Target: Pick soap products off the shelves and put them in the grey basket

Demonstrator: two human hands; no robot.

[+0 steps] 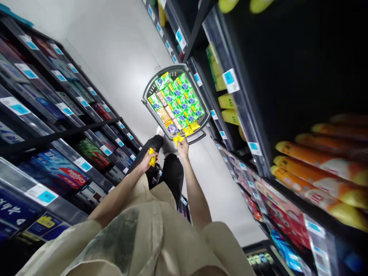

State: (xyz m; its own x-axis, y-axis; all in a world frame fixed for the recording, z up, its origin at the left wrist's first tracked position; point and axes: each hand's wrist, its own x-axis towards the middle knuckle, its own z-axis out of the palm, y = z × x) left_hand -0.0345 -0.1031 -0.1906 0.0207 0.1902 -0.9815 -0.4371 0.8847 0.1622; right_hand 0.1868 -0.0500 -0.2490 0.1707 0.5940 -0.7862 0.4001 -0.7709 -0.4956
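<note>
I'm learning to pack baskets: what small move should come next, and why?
Probably lower the yellow pack in the right hand into the basket, beside the yellow packs at its near end. It is held right by the near rim, while the left hand holds its yellow item farther off, outside the basket.

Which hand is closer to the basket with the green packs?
The right hand. It holds a yellow packet at the near edge of the basket; the left hand is farther back, to the left.
</note>
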